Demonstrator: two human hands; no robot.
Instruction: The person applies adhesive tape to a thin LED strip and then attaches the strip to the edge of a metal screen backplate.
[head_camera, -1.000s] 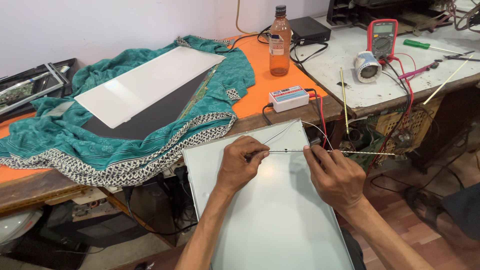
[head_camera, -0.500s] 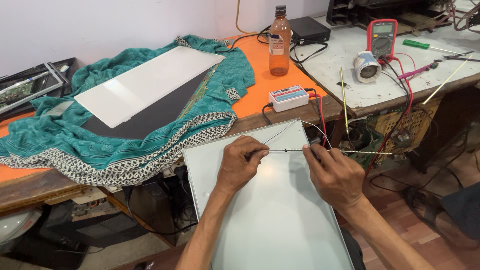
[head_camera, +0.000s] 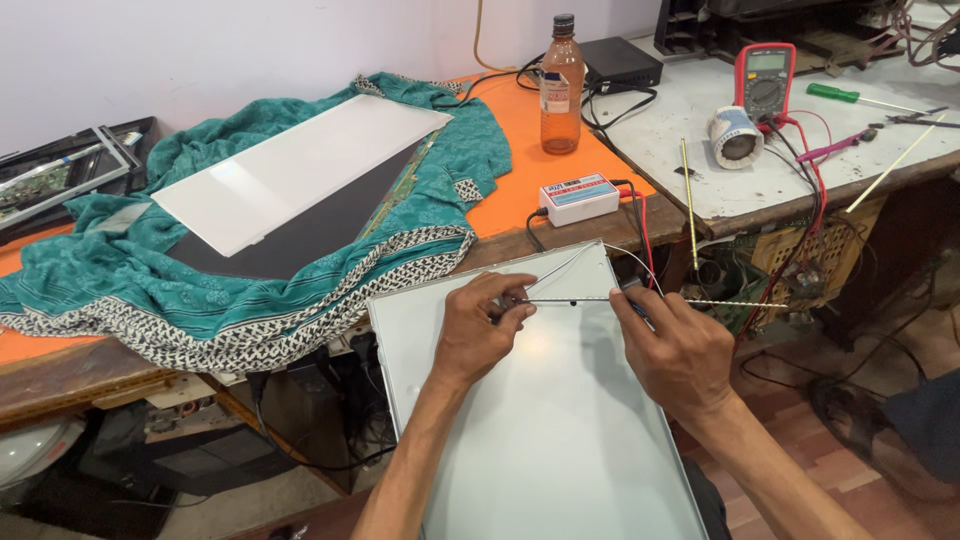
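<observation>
Here: left hand (head_camera: 478, 335) | right hand (head_camera: 680, 345) | pinch thin strip (head_camera: 600, 300), grip points hidden.

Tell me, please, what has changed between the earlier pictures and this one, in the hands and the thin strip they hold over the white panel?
Nothing has visibly changed. The left hand and the right hand still pinch the thin strip over the white panel, with both hands in the same places as before. The bottle, the small white box and the green cloth lie as they did.
</observation>
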